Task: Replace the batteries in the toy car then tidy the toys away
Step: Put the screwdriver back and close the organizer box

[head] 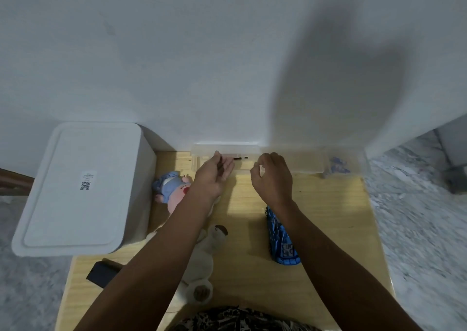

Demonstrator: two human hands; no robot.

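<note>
Nearest you, a cream plush toy (204, 252) and the glossy blue toy car (280, 237) lie on the pale wood-grain table (328, 217). Farther out, your left hand (214, 176) cups small dark batteries (221, 167); your right hand (274, 176) curls, its contents unclear, beside a clear plastic box (225, 148).

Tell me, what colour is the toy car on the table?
The toy car is shiny blue with dark markings, in the head view.
</note>
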